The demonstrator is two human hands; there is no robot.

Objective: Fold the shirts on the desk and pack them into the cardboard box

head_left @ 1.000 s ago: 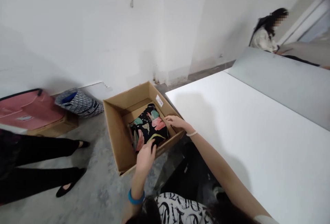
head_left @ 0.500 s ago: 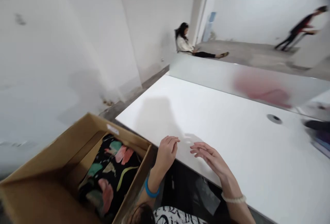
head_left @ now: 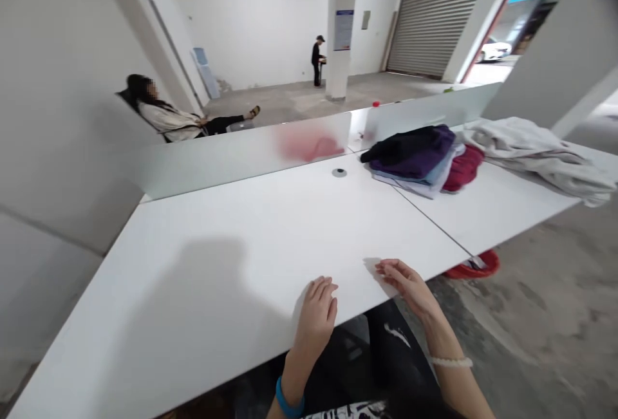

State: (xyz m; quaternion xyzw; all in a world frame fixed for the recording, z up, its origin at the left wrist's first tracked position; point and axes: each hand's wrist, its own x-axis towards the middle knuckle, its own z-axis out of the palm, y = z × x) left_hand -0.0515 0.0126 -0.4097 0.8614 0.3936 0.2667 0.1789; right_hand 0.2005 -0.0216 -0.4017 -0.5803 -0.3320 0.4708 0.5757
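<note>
My left hand (head_left: 317,309), with a blue band at the wrist, is over the near edge of the white table (head_left: 270,232). Its fingers are loosely bent and hold nothing. To its right, my right hand (head_left: 405,284), above a white beaded bracelet, is also at the table's front edge. Its fingers are slightly curled and apart, with nothing in them. Farther off to the right lies a pile of folded clothes (head_left: 415,155) in black, purple, pale blue and dark red. Beside the pile a light grey garment (head_left: 535,148) is spread out.
A frosted divider (head_left: 217,165) runs along the table's back, near a round cable hole (head_left: 339,173). Below the right edge stands a red basket (head_left: 477,266). One person (head_left: 168,113) sits beyond the divider; another person (head_left: 317,62) stands by a pillar.
My view has swung to the right. The cardboard box with patterned cloth has left the view, and the clothes pile has come into it. Both hands stay empty at the table edge.
</note>
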